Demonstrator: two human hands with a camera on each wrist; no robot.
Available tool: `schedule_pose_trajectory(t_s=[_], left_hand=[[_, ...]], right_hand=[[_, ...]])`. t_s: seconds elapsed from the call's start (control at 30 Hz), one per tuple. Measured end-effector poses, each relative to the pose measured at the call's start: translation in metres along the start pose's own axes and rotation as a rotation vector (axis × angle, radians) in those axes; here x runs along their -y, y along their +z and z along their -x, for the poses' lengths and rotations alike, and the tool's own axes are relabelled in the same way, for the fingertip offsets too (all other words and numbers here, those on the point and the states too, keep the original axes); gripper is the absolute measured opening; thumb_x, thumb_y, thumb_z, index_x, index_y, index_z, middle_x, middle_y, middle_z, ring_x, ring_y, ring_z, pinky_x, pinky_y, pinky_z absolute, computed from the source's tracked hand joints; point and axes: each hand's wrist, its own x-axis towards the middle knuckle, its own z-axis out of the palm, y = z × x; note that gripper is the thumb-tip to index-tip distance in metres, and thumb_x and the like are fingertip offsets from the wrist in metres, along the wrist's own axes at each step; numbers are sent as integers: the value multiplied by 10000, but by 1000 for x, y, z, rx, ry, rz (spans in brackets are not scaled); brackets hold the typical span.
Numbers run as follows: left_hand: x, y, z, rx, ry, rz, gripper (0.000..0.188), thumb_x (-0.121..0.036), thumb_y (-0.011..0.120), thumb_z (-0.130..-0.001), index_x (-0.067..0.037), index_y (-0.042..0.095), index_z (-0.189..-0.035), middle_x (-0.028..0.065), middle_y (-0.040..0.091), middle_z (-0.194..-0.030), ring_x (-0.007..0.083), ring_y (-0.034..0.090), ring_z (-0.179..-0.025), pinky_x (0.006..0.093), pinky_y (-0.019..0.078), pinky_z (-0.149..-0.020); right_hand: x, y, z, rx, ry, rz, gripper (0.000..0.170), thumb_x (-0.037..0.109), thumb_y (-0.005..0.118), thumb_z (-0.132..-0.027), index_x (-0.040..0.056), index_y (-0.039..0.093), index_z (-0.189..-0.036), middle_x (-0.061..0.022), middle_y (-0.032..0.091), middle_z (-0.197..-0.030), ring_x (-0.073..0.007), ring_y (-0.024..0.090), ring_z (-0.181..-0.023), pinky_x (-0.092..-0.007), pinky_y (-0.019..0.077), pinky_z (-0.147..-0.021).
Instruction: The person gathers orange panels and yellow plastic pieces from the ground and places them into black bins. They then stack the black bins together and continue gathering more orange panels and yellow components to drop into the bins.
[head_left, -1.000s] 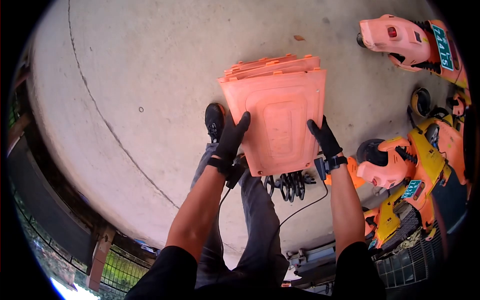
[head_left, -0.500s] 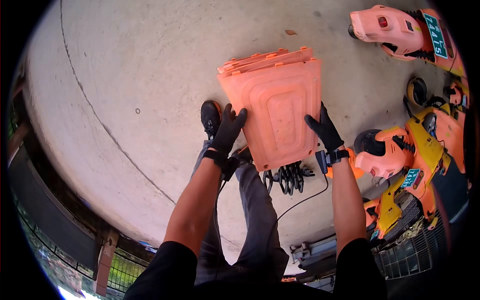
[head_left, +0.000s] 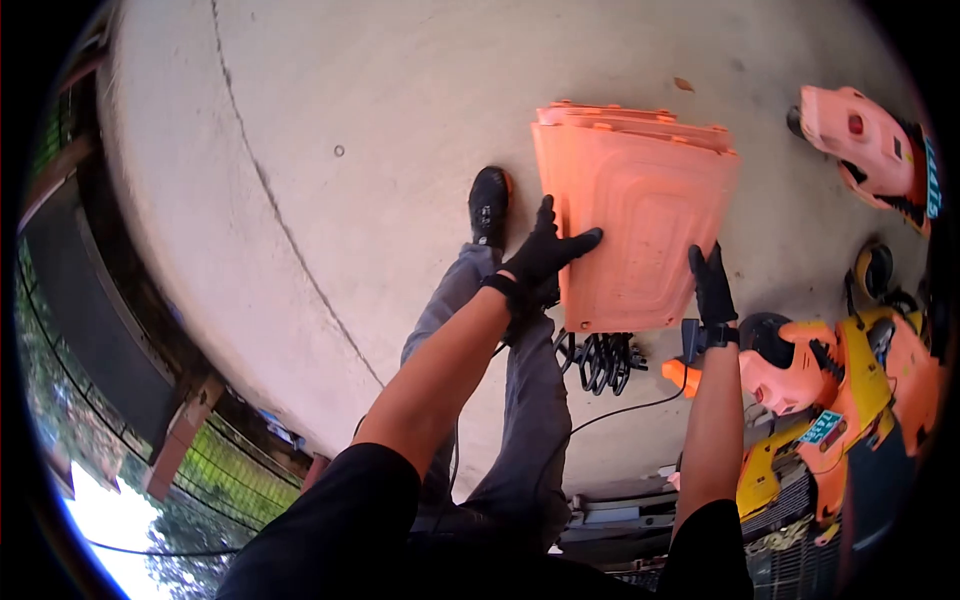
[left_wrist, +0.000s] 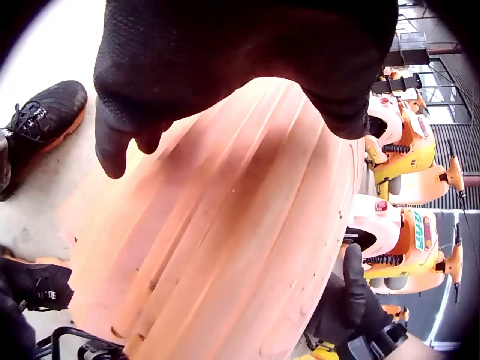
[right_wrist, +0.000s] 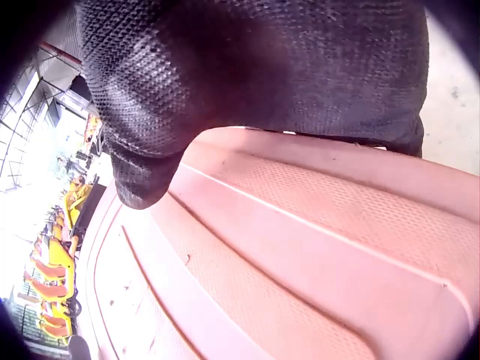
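Note:
A stack of several orange plastic panels [head_left: 645,220] stands in front of my legs, its top panel ridged with nested rounded outlines. My left hand [head_left: 548,252], in a black glove, grips the left side with the thumb lying on the top panel's face. In the left wrist view that glove [left_wrist: 240,56] arches over the layered panel edges. My right hand [head_left: 713,285], also gloved, holds the opposite side, thumb on the face and the other fingers along the edge. The right wrist view shows this glove [right_wrist: 255,71] over the panel's rim.
A bundle of black coils [head_left: 608,362] lies on the concrete floor just below the stack. Orange and yellow scooters [head_left: 790,375] are parked on the right, another scooter [head_left: 865,140] farther off. My shoe [head_left: 490,205] is left of the stack; a fence [head_left: 225,470] runs along the lower left.
The head view has turned, so stack and hands appear farther right. My left hand has spread, its thumb reaching farther across the top panel. The right hand stays at its side.

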Motion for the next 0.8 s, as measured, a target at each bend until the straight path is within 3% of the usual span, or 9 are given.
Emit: schedule_pose_trajectory(t_s=[0.1,0.17,0.27,0.3,0.53,0.73,0.8], left_hand=[[-45,7,29,3,-111,17,1192,-444,784,-626,9,-3,-1398,290,223,-1376,318,348,-1239,377,385,-945],[-25,8,18,-8,-85,-12,1192,-442,781,-630,12,-9,-1398,290,215,-1380,327,326,-1253,377,369,-960],[-17,13,13,-2,-59,-65,1199,-438,781,-629,22,-19,-1394,299,190,-1391,347,248,-1299,380,304,-1011],[-16,13,13,5,-54,-47,1204,-441,780,-626,28,-21,-1392,303,181,-1394,348,227,-1308,379,281,-1024],[-13,4,18,21,-46,-81,1224,-473,771,-620,49,-31,-1383,317,151,-1399,364,182,-1324,380,259,-1037],[-10,7,15,72,-24,-155,1209,-464,770,-632,44,-28,-1384,294,191,-1396,334,222,-1313,384,265,-1036],[-4,8,12,42,8,-142,1179,-432,767,-654,38,-29,-1386,273,225,-1385,305,273,-1286,378,296,-1019]], right_hand=[[5,-2,2,18,11,8,656,390,537,-873,38,268,-1356,-73,423,-1260,-148,415,-1101,-281,375,-893],[6,-6,-1,30,110,-92,662,417,500,-889,114,212,-1402,-54,369,-1322,-171,387,-1154,-326,355,-933],[5,-13,-7,40,181,-153,647,422,485,-895,147,206,-1409,-55,347,-1350,-198,365,-1202,-375,335,-963],[6,-14,-9,58,185,-151,649,435,481,-893,158,204,-1411,-59,325,-1371,-216,324,-1248,-426,313,-981],[9,-14,-9,57,183,-124,638,432,480,-894,157,217,-1406,-53,330,-1366,-212,335,-1235,-420,319,-975],[22,-2,-7,26,203,-182,655,315,564,-871,131,225,-1400,-71,365,-1339,-199,367,-1207,-360,332,-972],[9,-2,-14,76,20,-59,688,236,607,-843,86,221,-1393,-87,375,-1328,-196,380,-1192,-339,344,-970]])
